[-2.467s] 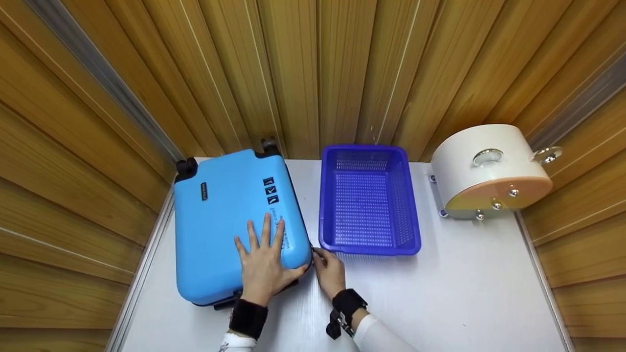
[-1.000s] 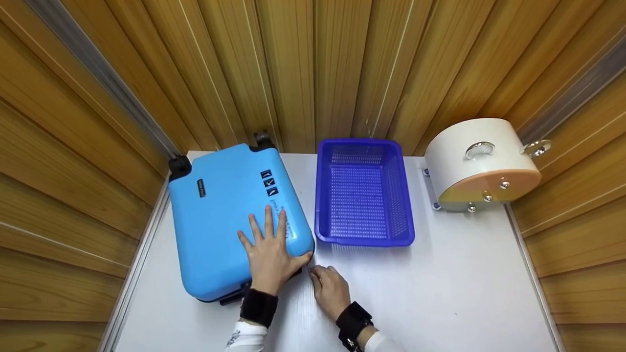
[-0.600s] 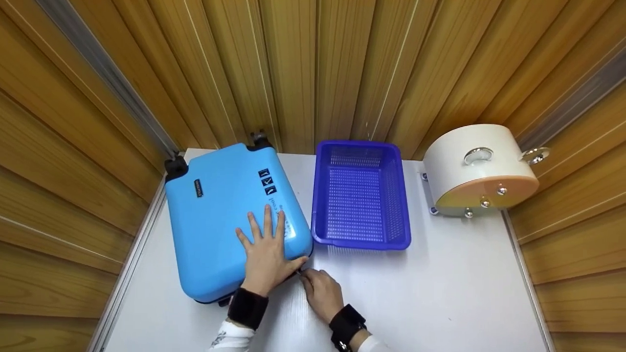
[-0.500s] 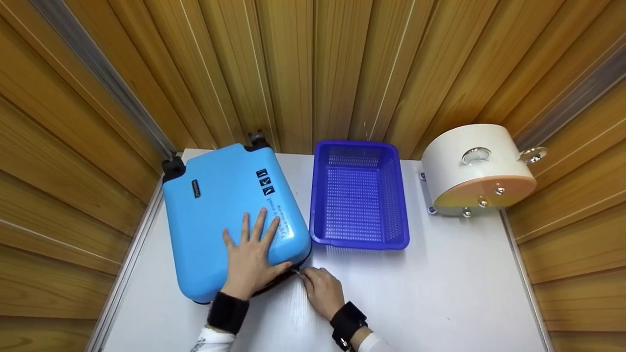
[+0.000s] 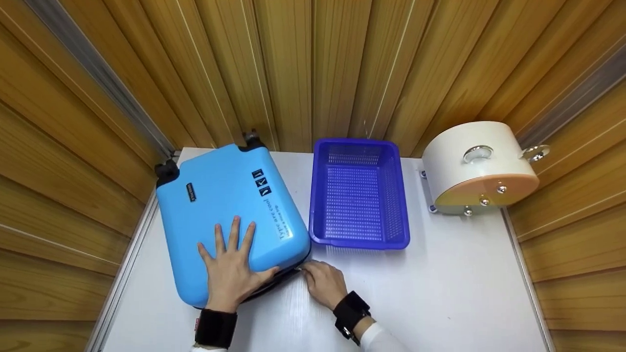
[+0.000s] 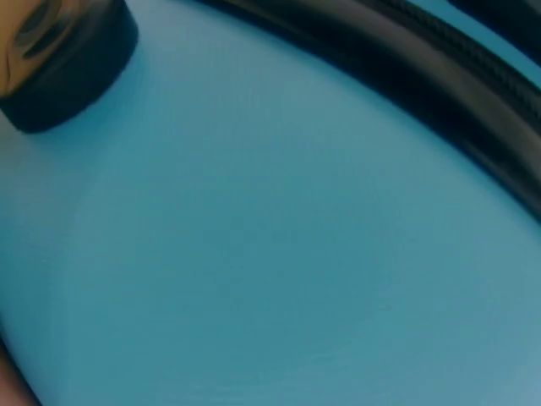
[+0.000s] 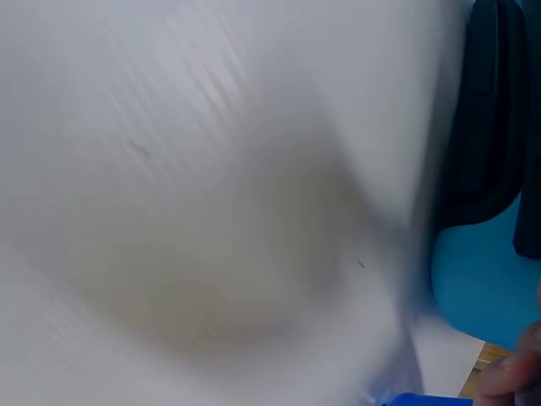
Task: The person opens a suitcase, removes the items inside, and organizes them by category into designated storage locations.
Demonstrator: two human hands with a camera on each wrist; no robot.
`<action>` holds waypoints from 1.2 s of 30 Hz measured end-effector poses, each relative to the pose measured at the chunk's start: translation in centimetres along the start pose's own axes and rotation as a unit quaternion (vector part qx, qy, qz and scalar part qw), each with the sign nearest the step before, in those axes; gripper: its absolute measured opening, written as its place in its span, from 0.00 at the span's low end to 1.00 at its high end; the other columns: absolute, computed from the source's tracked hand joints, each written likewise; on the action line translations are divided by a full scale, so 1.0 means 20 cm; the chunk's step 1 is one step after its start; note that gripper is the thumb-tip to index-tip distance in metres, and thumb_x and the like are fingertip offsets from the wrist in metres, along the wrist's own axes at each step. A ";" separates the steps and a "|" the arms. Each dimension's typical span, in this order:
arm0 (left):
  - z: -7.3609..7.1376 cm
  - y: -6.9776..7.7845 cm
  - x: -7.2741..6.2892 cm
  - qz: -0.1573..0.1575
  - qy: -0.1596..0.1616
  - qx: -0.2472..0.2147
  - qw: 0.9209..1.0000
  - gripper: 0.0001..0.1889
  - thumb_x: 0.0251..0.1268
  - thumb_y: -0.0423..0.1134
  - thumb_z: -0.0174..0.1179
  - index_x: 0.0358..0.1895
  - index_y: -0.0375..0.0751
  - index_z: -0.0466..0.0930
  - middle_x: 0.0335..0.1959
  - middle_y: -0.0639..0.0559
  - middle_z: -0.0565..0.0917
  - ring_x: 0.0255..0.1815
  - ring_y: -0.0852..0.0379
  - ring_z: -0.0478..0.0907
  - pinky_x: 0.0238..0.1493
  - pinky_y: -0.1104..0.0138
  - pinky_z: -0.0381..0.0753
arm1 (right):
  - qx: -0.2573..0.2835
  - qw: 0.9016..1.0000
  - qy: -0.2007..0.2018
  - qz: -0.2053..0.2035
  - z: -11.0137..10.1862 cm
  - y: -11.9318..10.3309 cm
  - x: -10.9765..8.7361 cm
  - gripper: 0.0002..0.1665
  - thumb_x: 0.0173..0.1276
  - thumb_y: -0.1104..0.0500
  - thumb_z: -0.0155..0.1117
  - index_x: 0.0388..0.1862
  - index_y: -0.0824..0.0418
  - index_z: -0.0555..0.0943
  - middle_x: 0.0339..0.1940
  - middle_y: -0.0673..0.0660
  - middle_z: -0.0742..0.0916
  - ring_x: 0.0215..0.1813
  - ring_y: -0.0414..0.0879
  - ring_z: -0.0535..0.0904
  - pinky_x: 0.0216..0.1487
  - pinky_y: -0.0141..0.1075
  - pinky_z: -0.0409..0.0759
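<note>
A light blue hard-shell suitcase [image 5: 230, 195] lies flat at the left in the head view, turned slightly, its wheels toward the back wall. My left hand [image 5: 229, 274] rests on its lid near the front edge, fingers straight and spread, thumb toward the zipper seam. At the front right corner my right hand [image 5: 325, 282] pinches a small zipper pull [image 5: 299, 268] between thumb and curled fingers. The left wrist view shows the blue shell [image 6: 254, 220] and its black edge trim [image 6: 406, 68]. In the right wrist view, fingertips [image 7: 507, 378] appear beside the suitcase's dark carry handle [image 7: 486, 110].
A purple-blue plastic basket [image 5: 360, 243] stands right beside the suitcase. Farther right is a white rounded box [image 5: 474, 142] with silver handles and knobs. Wood-slat walls [image 5: 288, 73] enclose the white table [image 5: 415, 303] at the back and sides.
My right hand has gone from the suitcase's right side round the corner to the front edge. My left hand has slid left across the lid, and the suitcase has turned slightly.
</note>
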State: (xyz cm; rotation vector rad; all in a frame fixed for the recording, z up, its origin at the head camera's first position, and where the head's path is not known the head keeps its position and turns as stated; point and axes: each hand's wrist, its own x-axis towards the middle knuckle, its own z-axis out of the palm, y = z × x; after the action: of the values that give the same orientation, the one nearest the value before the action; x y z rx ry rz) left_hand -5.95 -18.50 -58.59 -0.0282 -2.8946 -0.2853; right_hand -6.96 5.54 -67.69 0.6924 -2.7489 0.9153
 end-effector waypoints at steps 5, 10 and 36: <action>-0.01 0.03 -0.01 -0.027 0.016 0.000 1.000 0.65 0.32 0.83 0.70 0.80 0.54 0.66 0.83 0.40 0.59 0.80 0.23 0.50 0.64 0.17 0.45 | 0.005 1.000 -0.018 0.015 -0.02 -0.01 0.05 0.10 0.70 0.64 0.65 0.43 0.54 0.90 0.41 0.50 0.92 0.40 0.49 0.90 0.35 0.42 0.86; 0.01 0.10 0.00 -0.064 0.022 -0.005 0.998 0.66 0.32 0.81 0.72 0.80 0.52 0.65 0.83 0.38 0.58 0.80 0.21 0.48 0.63 0.16 0.43 | -0.005 0.999 -0.017 0.035 -0.04 -0.01 0.08 0.10 0.70 0.65 0.65 0.45 0.55 0.90 0.42 0.52 0.92 0.38 0.51 0.90 0.33 0.45 0.86; -0.14 -0.08 -0.07 0.007 -0.066 0.022 0.998 0.61 0.43 0.79 0.68 0.82 0.56 0.60 0.85 0.49 0.56 0.83 0.28 0.46 0.61 0.15 0.42 | -0.007 1.000 -0.008 -0.007 0.03 -0.11 0.05 0.14 0.69 0.66 0.65 0.49 0.55 0.91 0.43 0.52 0.92 0.42 0.49 0.90 0.36 0.43 0.86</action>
State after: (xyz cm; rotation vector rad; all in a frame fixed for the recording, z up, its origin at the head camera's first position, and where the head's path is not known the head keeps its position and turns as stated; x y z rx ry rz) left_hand -4.00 -20.55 -56.61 -0.0623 -3.0288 -0.2237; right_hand -6.81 3.18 -66.69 0.7198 -2.7573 0.8904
